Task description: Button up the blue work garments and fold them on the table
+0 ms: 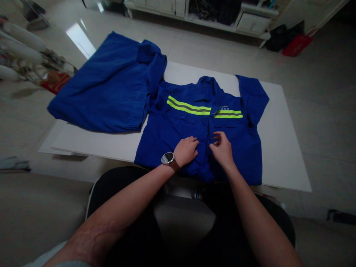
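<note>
A blue work jacket (236, 148) lies front up, its collar away from me. Yellow-green bands with a grey stripe cross its chest, and a dark line marks the front opening. My left hand (187, 150), with a watch (167, 158) on its wrist, rests on the jacket left of that opening, fingers stretched over the cloth. On the other side, my right hand (223, 149) has its thumb and forefinger at the edge of the front placket, seemingly pinching it. The fingertips partly hide whatever cloth or button is between them.
Folded blue cloth (102, 85), perhaps trousers, covers the left part of the white table (283, 148) and hangs past its far edge. One jacket sleeve (251, 98) is bent on the right. Across the floor stand a white cabinet (251, 24) and a red bag (297, 45).
</note>
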The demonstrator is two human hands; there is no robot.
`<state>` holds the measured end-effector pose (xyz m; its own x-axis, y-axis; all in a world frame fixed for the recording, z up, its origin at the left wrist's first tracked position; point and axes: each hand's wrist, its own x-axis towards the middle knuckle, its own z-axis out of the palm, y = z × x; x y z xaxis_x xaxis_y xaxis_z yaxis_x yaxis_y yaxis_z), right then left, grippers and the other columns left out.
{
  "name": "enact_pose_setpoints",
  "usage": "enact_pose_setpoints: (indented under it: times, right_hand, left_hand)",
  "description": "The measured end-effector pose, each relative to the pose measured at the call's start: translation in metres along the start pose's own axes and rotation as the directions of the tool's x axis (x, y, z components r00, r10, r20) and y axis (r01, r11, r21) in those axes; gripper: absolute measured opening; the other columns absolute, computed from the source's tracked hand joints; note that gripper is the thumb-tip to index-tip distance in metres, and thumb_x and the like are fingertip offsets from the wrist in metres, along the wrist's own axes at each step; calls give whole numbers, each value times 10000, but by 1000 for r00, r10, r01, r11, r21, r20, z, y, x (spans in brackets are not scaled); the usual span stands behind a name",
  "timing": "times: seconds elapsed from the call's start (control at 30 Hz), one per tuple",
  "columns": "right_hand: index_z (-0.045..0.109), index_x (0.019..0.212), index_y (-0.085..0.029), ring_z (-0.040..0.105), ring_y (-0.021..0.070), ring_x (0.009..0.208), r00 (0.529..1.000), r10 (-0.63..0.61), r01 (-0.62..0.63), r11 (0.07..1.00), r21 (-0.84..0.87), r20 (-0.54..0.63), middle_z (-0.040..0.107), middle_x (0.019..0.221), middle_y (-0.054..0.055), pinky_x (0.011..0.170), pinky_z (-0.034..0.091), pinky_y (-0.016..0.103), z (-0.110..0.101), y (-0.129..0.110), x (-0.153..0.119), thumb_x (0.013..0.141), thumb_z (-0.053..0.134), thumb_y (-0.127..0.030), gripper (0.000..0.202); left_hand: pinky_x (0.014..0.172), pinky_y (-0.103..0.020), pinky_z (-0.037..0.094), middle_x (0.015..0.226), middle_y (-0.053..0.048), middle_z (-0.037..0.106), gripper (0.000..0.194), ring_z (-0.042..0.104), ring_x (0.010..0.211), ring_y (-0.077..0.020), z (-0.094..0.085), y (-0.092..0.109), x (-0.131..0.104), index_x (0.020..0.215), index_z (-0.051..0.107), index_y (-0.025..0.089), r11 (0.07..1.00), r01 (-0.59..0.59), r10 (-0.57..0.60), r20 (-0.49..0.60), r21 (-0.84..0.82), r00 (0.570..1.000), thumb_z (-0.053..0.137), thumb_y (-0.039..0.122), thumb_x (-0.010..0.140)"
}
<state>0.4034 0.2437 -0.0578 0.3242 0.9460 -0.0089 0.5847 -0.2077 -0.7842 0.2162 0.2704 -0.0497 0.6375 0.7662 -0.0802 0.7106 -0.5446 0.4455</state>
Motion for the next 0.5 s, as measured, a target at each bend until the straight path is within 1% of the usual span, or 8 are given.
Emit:
enact_pose_setpoints:
  times: [0.07, 0.13, 0.17, 0.23, 0.37, 0.43, 0.5]
  right_hand:
    - [624, 1116, -200, 579, 151, 618, 1000, 16, -16, 999, 30, -1, 691, 951, 52, 641, 478, 299, 1, -1, 0, 632, 595, -215, 485]
    - [620, 1094, -203, 570, 144, 602, 1000, 16, -17, 999, 52, 14, 681, 911, 36, 627, 470, 292, 1, -1, -1, 625, 604, -233, 470]
    - [616, 1085, -205, 567, 143, 596, 1000, 14, -15, 998, 60, 28, 672, 887, 25, 621, 465, 289, 2, -1, -1, 623, 606, -240, 463]
    - [608, 1066, -209, 560, 141, 585, 998, 8, -12, 998, 63, 62, 645, 828, 0, 612, 454, 283, 3, -1, -2, 622, 604, -249, 446]
    - [594, 1015, -221, 558, 156, 597, 992, -17, 16, 1000, 9, 128, 583, 698, -44, 620, 432, 279, 5, -2, -6, 624, 603, -248, 392]
    - [584, 996, -228, 565, 163, 612, 988, -33, 35, 999, -13, 151, 582, 687, -45, 629, 431, 281, 6, -3, -7, 634, 601, -250, 364]
    - [574, 989, -232, 572, 166, 618, 986, -39, 43, 999, -19, 165, 591, 697, -41, 636, 436, 285, 6, -4, -9, 644, 598, -254, 347]
  left_hand:
    - [990, -384, 524, 1335, -139, 693, 252, 668, 1204, -285, -2, 2, -1, 1140, 701, 162, 998, 36, -37, 35, 46, 999, 542, 216, 952]
    - [864, -385, 546, 1152, -137, 754, 226, 725, 1029, -290, -5, 5, -2, 1058, 722, 169, 994, 76, -81, 50, 84, 995, 529, 233, 961]
    - [826, -387, 543, 1064, -140, 765, 220, 732, 973, -296, -6, 6, -2, 1021, 730, 170, 991, 87, -93, 54, 99, 994, 531, 240, 961]
    - [796, -389, 529, 959, -155, 762, 215, 731, 938, -310, -8, 9, -3, 966, 741, 163, 988, 93, -100, 52, 119, 994, 542, 245, 955]
    - [788, -375, 509, 939, -166, 749, 209, 722, 940, -307, -8, 10, -3, 934, 749, 155, 988, 92, -99, 54, 124, 994, 557, 236, 946]
    - [792, -364, 505, 965, -143, 743, 199, 716, 941, -291, -5, 9, -3, 965, 743, 165, 992, 77, -83, 47, 102, 995, 555, 228, 950]
    - [801, -348, 505, 1017, -114, 733, 183, 706, 952, -268, -1, 8, -2, 1028, 731, 179, 997, 67, -68, 20, 43, 997, 572, 224, 950]
